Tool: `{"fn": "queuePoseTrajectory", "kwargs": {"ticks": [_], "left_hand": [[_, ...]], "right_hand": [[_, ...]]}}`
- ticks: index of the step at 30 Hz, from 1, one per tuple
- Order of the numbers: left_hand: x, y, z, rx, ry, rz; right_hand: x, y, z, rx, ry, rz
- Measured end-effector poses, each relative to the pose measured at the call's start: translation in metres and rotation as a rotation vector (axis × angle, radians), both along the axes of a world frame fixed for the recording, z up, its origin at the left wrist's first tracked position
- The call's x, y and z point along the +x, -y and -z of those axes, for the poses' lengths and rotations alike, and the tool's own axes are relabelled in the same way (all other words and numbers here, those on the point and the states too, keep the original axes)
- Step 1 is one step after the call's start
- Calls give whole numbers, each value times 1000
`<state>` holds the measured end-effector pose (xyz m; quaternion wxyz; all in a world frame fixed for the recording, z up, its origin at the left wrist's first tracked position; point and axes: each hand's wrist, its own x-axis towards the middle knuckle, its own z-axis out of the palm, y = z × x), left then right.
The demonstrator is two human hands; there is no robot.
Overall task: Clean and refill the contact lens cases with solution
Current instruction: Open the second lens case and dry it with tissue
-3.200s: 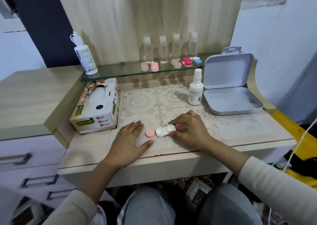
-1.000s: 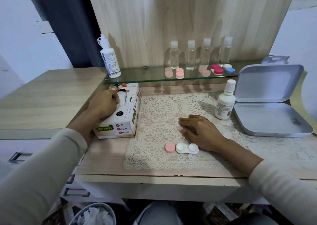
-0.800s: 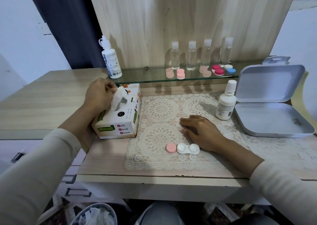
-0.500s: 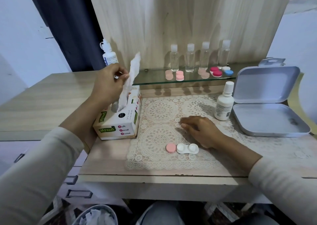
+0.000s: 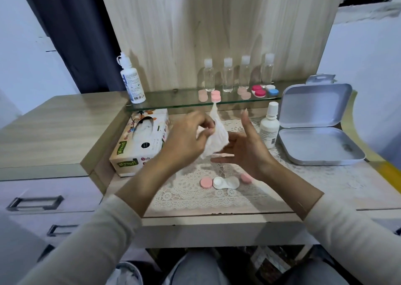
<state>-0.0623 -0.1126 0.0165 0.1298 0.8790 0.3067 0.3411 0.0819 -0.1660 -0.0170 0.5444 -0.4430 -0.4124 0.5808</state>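
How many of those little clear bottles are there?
4 clear bottles in a row on the glass shelf: first, second, third and fourth from the left. None seems hidden.

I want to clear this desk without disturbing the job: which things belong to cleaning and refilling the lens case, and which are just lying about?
In use: tissue in left hand, open lens case, two pink caps, tissue box, small white bottle.
Lying about: metal tin, four clear bottles, spare cases, large bottle.

A home dressing table (image 5: 325,187): lace doily (image 5: 184,194), tissue box (image 5: 134,154), glass shelf (image 5: 173,100), drawers (image 5: 54,193).
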Motion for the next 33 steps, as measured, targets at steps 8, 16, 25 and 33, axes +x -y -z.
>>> {"fn": "queuePoseTrajectory", "kwargs": {"ticks": [8, 16, 25, 33], "left_hand": [[6, 18, 32, -46, 67, 141], [-3, 14, 35, -371, 91, -310], [-5, 11, 35, -754, 468, -284], [-9, 14, 28, -752, 525, -217]], "right_hand": [[2, 13, 9, -49, -208, 78], [4, 16, 10, -96, -204, 159], [-2, 16, 9, 24, 14, 286], [4, 20, 12, 320, 452, 352]]}}
